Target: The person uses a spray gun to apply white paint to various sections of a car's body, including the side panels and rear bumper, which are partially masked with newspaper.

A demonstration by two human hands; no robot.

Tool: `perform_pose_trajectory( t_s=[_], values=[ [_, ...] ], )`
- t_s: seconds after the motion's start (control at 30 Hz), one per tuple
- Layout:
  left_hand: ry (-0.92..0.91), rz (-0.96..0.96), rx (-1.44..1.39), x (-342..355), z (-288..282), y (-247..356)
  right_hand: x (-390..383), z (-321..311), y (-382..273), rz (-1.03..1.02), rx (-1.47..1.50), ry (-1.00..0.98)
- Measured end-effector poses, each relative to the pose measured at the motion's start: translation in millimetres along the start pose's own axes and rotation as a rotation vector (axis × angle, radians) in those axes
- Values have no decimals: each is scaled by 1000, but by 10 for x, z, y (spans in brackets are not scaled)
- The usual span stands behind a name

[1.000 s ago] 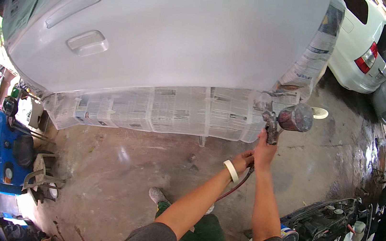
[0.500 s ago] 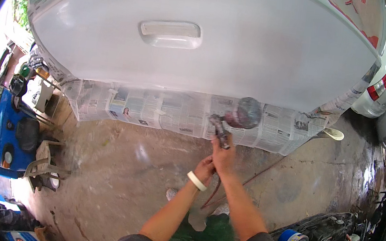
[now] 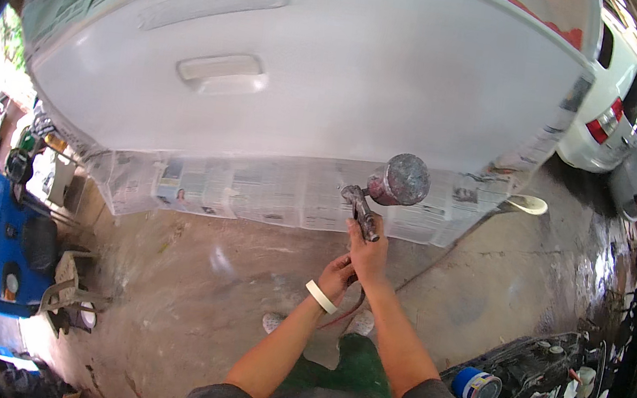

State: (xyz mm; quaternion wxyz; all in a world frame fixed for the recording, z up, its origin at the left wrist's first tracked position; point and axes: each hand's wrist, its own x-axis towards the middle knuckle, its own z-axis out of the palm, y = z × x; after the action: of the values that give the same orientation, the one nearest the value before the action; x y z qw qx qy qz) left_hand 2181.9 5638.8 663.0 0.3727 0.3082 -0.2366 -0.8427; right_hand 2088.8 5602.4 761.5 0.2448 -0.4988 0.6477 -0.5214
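A paint spray gun [image 3: 364, 219] with a round, paint-stained cup [image 3: 402, 181] is in my right hand [image 3: 367, 257], its fingers wrapped round the grip. Just below, my left hand [image 3: 337, 275], with a white band at the wrist, is closed at the base of the grip, where the dark red air hose [image 3: 351, 308] comes out; its fingertips are partly hidden. Ahead stands a vehicle's white rear panel [image 3: 347, 91] with a recessed handle [image 3: 222, 74]. Newspaper masking [image 3: 256, 191] covers the part under it. The gun is apart from the panel, over the papered strip.
The hose trails over the concrete floor [image 3: 189, 279] to the right. At left are a blue vehicle [image 3: 8, 232] and a plastic chair [image 3: 66, 279]. A blue paint can [image 3: 476, 388] sits among clutter at lower right. A white car [image 3: 593, 129] is parked at far right.
My view has turned, so the white panel sits further left and tilted. Both hands stay together on the spray gun, which is now further right along the panel.
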Motion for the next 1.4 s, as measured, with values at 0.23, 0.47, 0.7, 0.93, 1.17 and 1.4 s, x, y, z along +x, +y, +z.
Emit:
perform_pose_trajectory(
  t_s=[0.23,0.47,0.7,0.93,1.17,1.4],
  values=[
    [-108,-181,475,155,922,-334,386,-1494,761,49,-60,207],
    [-149,-345,746,-634,629,-566,709,-2621,1079,147,-66,506],
    [13,-476,764,-1333,-67,-505,673,-2317,707,192,-46,391],
    [101,-345,836,-1748,-582,-284,296,-855,-350,131,-53,-51],
    [167,-328,1170,-1872,-972,98,111,-219,-875,91,36,-355],
    [-223,-79,2012,-2012,-2149,-459,419,-1069,-467,-1,-114,29]
  ],
)
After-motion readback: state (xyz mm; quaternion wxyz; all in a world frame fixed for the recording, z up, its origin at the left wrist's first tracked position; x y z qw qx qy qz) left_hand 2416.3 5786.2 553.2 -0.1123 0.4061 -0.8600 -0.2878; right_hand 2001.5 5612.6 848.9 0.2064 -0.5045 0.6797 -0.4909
